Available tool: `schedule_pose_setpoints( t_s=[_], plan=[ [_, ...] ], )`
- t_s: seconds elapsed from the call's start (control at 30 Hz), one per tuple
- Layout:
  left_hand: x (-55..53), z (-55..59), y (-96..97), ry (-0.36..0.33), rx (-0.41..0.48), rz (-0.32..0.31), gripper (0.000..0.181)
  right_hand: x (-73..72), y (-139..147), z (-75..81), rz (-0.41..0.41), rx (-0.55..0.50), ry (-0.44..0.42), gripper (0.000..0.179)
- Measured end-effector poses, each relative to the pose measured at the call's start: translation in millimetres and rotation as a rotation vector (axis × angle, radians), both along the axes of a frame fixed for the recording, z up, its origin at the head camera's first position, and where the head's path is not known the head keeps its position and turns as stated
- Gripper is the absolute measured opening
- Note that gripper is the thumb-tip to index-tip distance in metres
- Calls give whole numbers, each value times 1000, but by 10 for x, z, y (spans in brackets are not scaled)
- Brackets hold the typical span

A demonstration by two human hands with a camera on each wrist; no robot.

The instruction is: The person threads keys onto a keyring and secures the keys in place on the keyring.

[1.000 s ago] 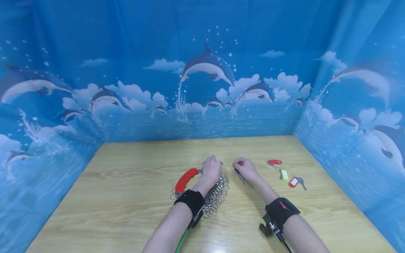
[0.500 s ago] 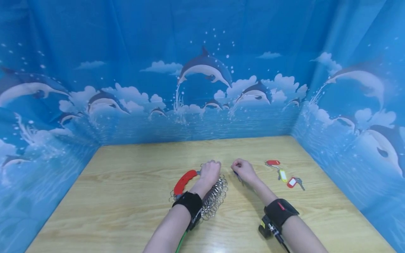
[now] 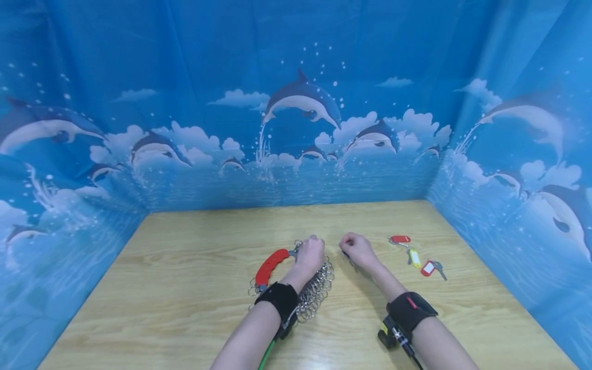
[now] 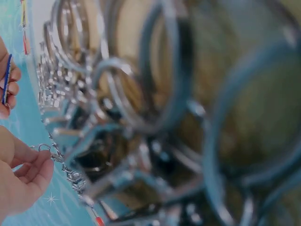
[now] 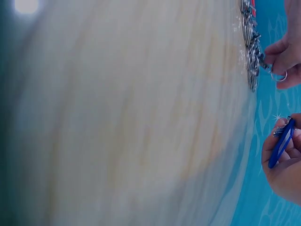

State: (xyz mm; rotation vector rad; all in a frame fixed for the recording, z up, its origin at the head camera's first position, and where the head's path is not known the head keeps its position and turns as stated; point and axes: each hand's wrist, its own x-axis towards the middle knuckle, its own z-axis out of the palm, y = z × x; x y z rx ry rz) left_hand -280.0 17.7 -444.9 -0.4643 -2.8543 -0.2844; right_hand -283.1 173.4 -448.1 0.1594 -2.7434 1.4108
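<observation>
A large key ring with a red grip (image 3: 271, 266) lies on the table, hung with many small metal rings (image 3: 316, 293). My left hand (image 3: 311, 254) is over its far side and pinches one small split ring (image 4: 44, 145) between thumb and fingers, seen in the left wrist view. To its right, a little apart, my right hand (image 3: 359, 250) holds a blue key tag (image 5: 281, 147) with a bit of metal at its end. The key of that tag is mostly hidden by the hand.
On the right of the table lie a red key tag (image 3: 400, 239), a yellow key tag (image 3: 414, 258) and another red key tag (image 3: 428, 267), each with metal parts. A blue dolphin-print curtain (image 3: 296, 174) stands around the wooden table (image 3: 185, 288).
My left hand has dipped and turned slightly, showing more of the small rings behind it. My right hand stays almost in place with the blue key tag.
</observation>
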Motion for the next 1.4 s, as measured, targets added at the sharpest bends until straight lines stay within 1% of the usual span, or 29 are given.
schedule_pose_setpoints(
  t_s=[0.13, 0.2, 0.3, 0.4, 0.47, 0.57, 0.63, 0.7, 0.73, 0.8, 0.87, 0.93, 1.0, 1.07, 1.13, 1.27, 1.4],
  plan=[
    [-7, 33, -20, -54, 131, 14, 6, -10, -53, -10, 21, 26, -6, 6],
    [-8, 45, -33, -85, 168, 27, 8, -7, -79, -7, 41, 46, -10, 6],
    [-9, 45, -51, -99, 141, 46, 8, 6, -112, -6, 67, 84, -29, 6],
    [-14, 32, -60, -85, 96, 61, 4, 7, -131, -19, 79, 124, -37, 7],
    [-20, 29, -63, -75, 96, 71, 5, -4, -139, -31, 82, 150, -35, 8],
    [-32, 43, -56, -120, 192, 87, 7, -31, -151, -33, 89, 170, -35, 8],
    [-41, 60, -49, -156, 289, 80, 6, -47, -158, -17, 98, 173, -32, 8],
    [-44, 84, -36, -213, 380, 75, 13, -59, -163, 8, 105, 176, -32, 8],
    [-43, 97, -29, -235, 413, 71, 17, -66, -164, 18, 110, 175, -29, 8],
    [-31, 115, -25, -244, 430, 59, 22, -75, -166, 31, 116, 178, -19, 9],
    [-16, 132, -28, -248, 397, 59, 14, -84, -168, 32, 118, 185, -14, 9],
    [5, 128, -38, -211, 313, 57, 3, -85, -165, 17, 119, 185, -19, 9],
    [25, 121, -47, -176, 217, 57, 19, -76, -155, -5, 123, 185, -28, 9],
    [33, 121, -52, -140, 143, 57, 28, -72, -143, -18, 125, 193, -26, 9],
    [36, 132, -54, -130, 112, 58, 29, -74, -129, -19, 126, 198, -24, 9],
    [22, 153, -55, -120, 88, 60, 17, -87, -107, 8, 129, 220, -8, 8],
    [-1, 164, -51, -65, 13, 63, 6, -104, -92, 54, 133, 230, 4, 9]
  ],
)
